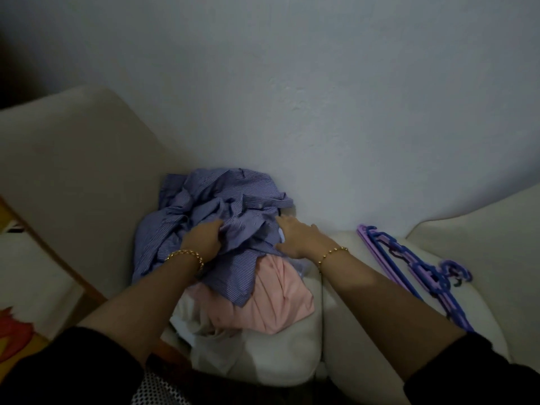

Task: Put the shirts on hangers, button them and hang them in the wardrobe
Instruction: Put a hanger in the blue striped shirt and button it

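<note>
Left hand (204, 236) grips striped shirt (210, 200) against wall (321, 112); right hand (298, 233) flat on it; hangers (415, 264) apart.

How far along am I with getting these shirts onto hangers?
Nothing looks done yet: the hangers lie bare on the sofa, and no wardrobe is in view. In hand: your left hand grips the striped shirt atop the pile, and the right hand rests on it. Left: hanging and buttoning it, then the pink garment and the white garment beneath.
</note>
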